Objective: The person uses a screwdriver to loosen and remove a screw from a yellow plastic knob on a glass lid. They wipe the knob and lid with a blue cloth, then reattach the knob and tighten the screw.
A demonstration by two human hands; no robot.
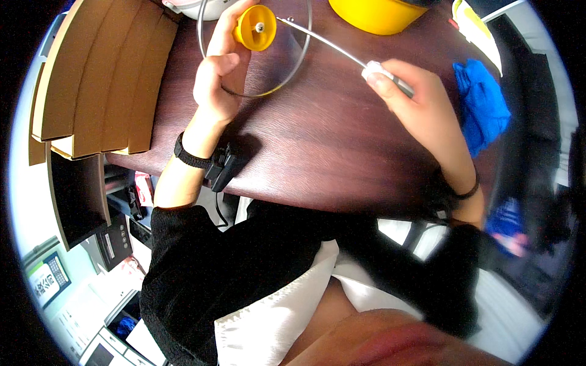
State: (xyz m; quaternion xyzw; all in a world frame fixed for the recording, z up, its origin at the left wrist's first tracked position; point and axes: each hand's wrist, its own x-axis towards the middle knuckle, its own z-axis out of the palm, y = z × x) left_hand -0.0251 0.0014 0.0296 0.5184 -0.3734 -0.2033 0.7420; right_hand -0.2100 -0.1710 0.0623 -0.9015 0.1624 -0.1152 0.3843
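Observation:
My left hand (218, 85) is closed around a round, clear glass lid (299, 64) with a thin metal rim, raised above the table. By its fingertips sits a yellow knob (247, 38), hollow side showing, with a small screw at its centre. Whether the knob is fixed to the lid, I cannot tell. In my right hand (415, 94) is a screwdriver (339, 49) with a pale grey handle and a long metal shaft. Its tip points left and lies just right of the knob, apart from the screw.
Brown cardboard boxes (101, 79) stand along the left of the dark reddish wooden table (305, 146). A yellow bowl-like container (378, 17) is at the far side, near a white object (213, 8). A crumpled blue cloth (479, 107) lies at the right. A black device (223, 171) with a cable is beside my left wrist.

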